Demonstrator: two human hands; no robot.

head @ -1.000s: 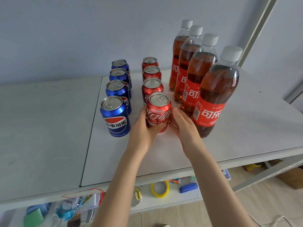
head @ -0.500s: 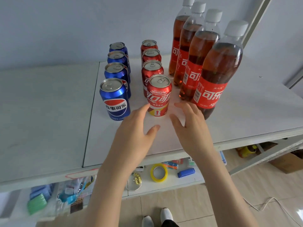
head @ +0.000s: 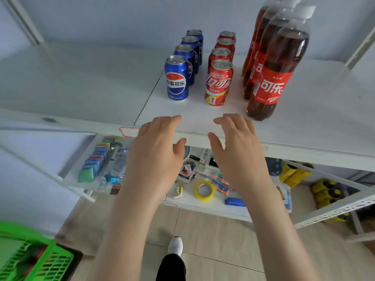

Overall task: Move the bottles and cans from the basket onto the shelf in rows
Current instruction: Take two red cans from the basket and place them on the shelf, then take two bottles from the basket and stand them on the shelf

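Note:
Three rows stand on the white shelf (head: 304,126): several blue cans (head: 177,78) on the left, several red cans (head: 218,83) in the middle, and several cola bottles (head: 276,63) with red labels on the right. My left hand (head: 156,153) and my right hand (head: 237,151) hover side by side over the shelf's front edge, below the front red can. Both have relaxed, spread fingers and hold nothing. The green basket (head: 42,260) sits at the bottom left on the floor, its contents blurred.
A lower shelf (head: 203,203) holds stationery, a yellow tape roll (head: 204,190) and a blue stapler (head: 235,201). Yellow-capped items (head: 324,191) lie at the lower right. A white shoe (head: 175,245) stands on the tiled floor. White shelf posts rise at both sides.
Both hands let go of the front red can and drew back to the shelf's front edge. The camera tilted down, bringing the green basket and floor into view.

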